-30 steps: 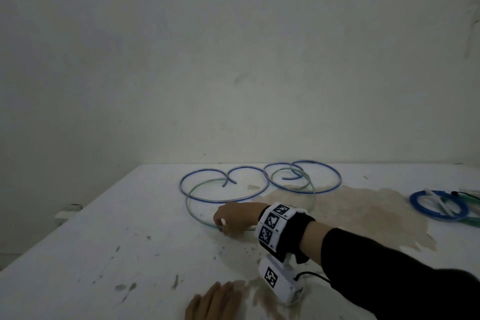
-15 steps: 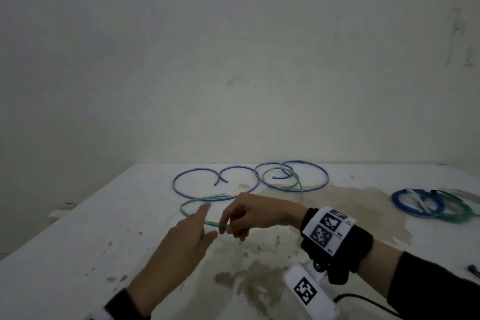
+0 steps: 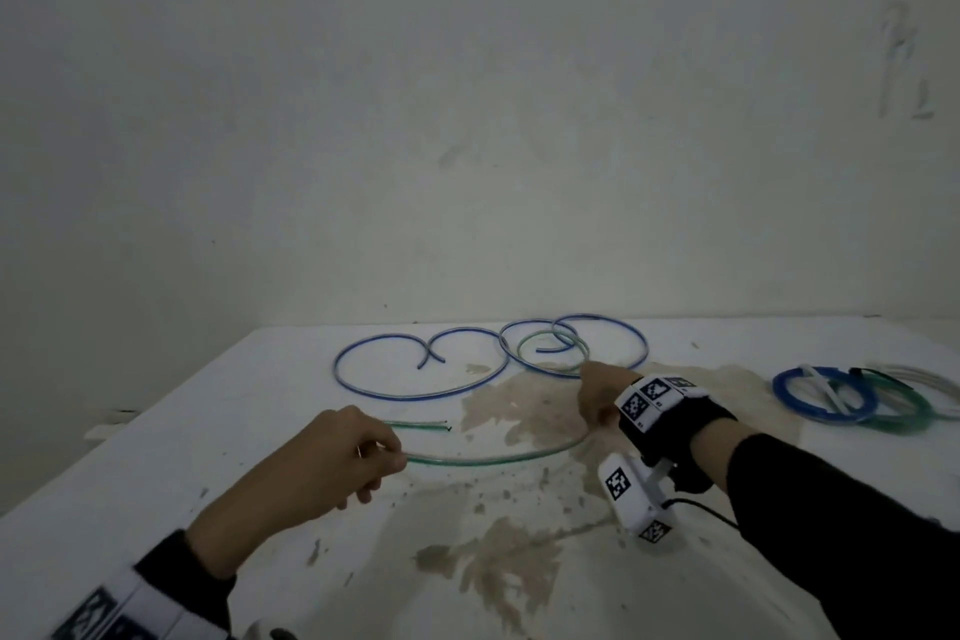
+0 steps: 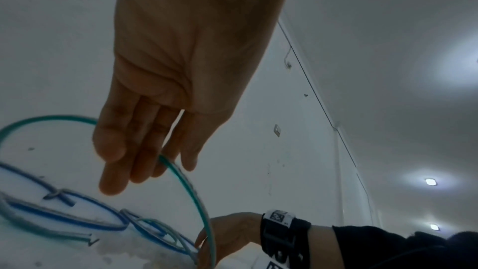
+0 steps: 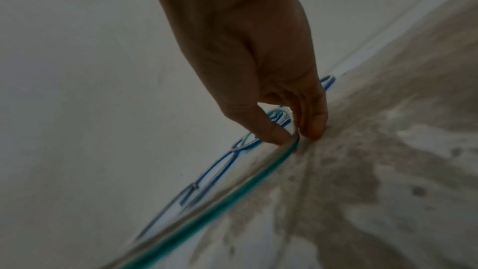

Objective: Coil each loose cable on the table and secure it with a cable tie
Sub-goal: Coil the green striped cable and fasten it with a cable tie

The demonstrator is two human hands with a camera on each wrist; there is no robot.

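Note:
A loose green cable lies across the stained white table, its free end near the middle left. My left hand pinches it close to that end. In the left wrist view the green cable passes between the fingers of the left hand. My right hand holds the same cable farther right. There the thumb and fingers of the right hand pinch the green cable just above the table. A loose blue cable sprawls in several loops behind both hands.
Coiled blue and green cables lie at the table's right edge, with pale strips across them. A brown stain covers the table's middle. A bare wall rises behind the table.
My left hand came up from the near edge and took the green cable near its end. My right hand slid along the cable to the right and back, drawing it out between the hands.

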